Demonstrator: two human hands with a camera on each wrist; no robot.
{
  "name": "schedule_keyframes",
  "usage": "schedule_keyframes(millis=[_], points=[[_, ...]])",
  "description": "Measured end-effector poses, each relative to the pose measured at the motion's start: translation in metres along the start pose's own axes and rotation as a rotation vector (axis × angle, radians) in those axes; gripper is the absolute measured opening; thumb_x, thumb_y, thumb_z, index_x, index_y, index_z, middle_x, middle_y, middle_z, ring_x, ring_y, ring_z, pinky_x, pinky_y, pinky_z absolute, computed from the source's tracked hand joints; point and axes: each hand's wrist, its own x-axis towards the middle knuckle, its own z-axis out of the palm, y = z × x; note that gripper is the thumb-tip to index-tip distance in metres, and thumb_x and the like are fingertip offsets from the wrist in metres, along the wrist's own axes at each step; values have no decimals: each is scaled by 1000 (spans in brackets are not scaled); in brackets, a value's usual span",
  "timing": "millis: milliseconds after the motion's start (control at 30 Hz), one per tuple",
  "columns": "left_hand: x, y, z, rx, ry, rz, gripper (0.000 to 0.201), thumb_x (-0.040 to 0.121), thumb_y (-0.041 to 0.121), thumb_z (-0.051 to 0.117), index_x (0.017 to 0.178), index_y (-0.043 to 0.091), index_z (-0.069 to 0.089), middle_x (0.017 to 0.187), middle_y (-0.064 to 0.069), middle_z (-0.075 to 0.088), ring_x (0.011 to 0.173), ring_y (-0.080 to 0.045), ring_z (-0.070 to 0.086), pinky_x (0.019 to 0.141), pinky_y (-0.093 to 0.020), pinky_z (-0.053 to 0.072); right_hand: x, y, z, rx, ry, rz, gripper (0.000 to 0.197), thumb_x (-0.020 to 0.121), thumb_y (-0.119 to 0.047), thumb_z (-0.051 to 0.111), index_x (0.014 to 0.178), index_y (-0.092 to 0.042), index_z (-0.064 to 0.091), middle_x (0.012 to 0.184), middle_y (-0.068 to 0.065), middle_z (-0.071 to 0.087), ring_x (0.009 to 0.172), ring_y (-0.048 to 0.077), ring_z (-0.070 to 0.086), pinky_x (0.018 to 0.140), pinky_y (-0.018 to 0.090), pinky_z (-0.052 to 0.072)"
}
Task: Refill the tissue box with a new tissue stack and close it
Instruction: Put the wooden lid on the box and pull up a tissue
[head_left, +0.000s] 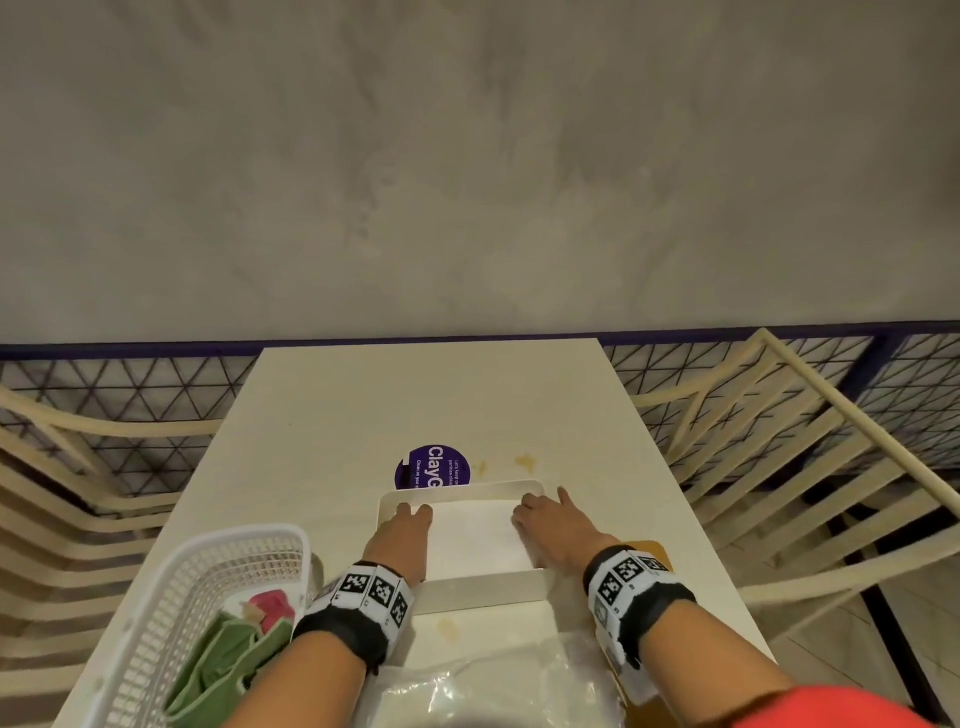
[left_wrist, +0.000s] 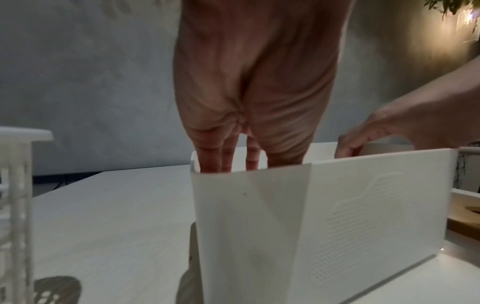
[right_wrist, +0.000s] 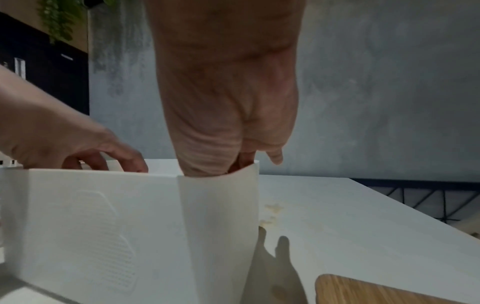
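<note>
The white tissue box (head_left: 478, 584) stands open-topped on the table's middle, with the white tissue stack (head_left: 475, 535) lying inside it. My left hand (head_left: 408, 525) reaches into the box's left end, its straight fingers (left_wrist: 228, 160) pointing down behind the wall (left_wrist: 337, 205). My right hand (head_left: 543, 519) dips its fingers into the right end (right_wrist: 221, 160), the thumb (right_wrist: 275, 158) hanging free outside the wall (right_wrist: 91, 216). Both hands press on the stack; the fingertips are hidden by the box. The wooden lid (head_left: 652, 552) lies on the table under my right wrist.
A white slotted basket (head_left: 171, 587) with green cloth (head_left: 223, 660) stands at the near left. Crumpled clear plastic wrap (head_left: 493, 686) lies at the near edge. A purple round sticker (head_left: 434, 467) sits beyond the box. Slatted chairs (head_left: 779, 467) flank the narrow table.
</note>
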Motion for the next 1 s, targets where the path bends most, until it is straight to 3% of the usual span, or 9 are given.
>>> schedule_keyframes(millis=[167, 233, 300, 367, 433, 533, 633, 733, 1000], points=[[-5, -4, -7, -20, 1, 31, 45, 80, 3, 53, 123, 10, 43, 122, -12, 49, 105, -28, 57, 89, -36, 51, -20, 22, -2, 419, 124, -43, 48, 78, -20, 70, 122, -12, 55, 132, 3, 47, 125, 19, 38, 107, 41, 31], [-7, -7, -10, -11, -10, 55, 36, 79, 5, 53, 115, 8, 49, 118, -11, 54, 104, -25, 57, 85, -31, 49, -44, 40, 4, 745, 292, 129, 44, 82, -25, 69, 124, -19, 56, 134, -2, 47, 127, 14, 38, 106, 28, 30], [-11, -9, -12, -2, -11, 61, 28, 80, 6, 53, 108, 8, 52, 113, -10, 59, 100, -24, 59, 75, -27, 46, -71, 63, 26, 826, 358, 403, 40, 87, -26, 64, 125, -18, 55, 133, 1, 50, 123, 19, 44, 102, 29, 34], [-16, -9, -14, -34, 23, 42, 25, 83, 10, 53, 108, 9, 53, 114, -9, 61, 98, -23, 60, 74, -28, 47, -96, 82, 60, 727, 219, 728, 47, 89, -28, 60, 131, -14, 47, 136, 10, 47, 123, 28, 46, 102, 38, 40], [-22, -7, -15, -100, 65, 21, 33, 87, 14, 52, 120, 11, 52, 121, -7, 58, 106, -23, 58, 86, -33, 50, -115, 89, 93, 715, 7, 962, 68, 84, -37, 65, 138, -11, 33, 141, 14, 41, 126, 32, 43, 101, 43, 41], [-29, -3, -14, -148, 95, 19, 38, 88, 17, 50, 126, 13, 49, 125, -7, 57, 109, -23, 56, 91, -37, 49, -129, 83, 123, 762, -149, 924, 73, 76, -50, 69, 129, -8, 40, 129, 12, 51, 112, 27, 52, 80, 33, 43], [-34, 1, -15, -174, 70, 21, 37, 87, 19, 52, 123, 12, 51, 122, -8, 58, 106, -23, 57, 90, -38, 50, -133, 72, 127, 767, -25, 908, 38, 81, -39, 69, 101, -12, 52, 107, 8, 62, 94, 24, 58, 69, 29, 42], [-37, 6, -19, -219, 119, 16, 41, 86, 21, 54, 126, 16, 51, 126, -5, 57, 112, -23, 55, 90, -35, 49, -137, 62, 117, 752, 20, 897, 36, 76, -46, 71, 88, -19, 49, 91, 0, 58, 79, 17, 55, 57, 27, 40], [-51, 40, -30, -409, 175, 156, 42, 90, 21, 54, 132, 19, 49, 138, -2, 50, 120, -14, 52, 96, -24, 45, -156, 55, 78, 821, 206, 917, 44, 64, -22, 71, 94, -18, 39, 74, 2, 60, 64, 17, 58, 48, 27, 43]])
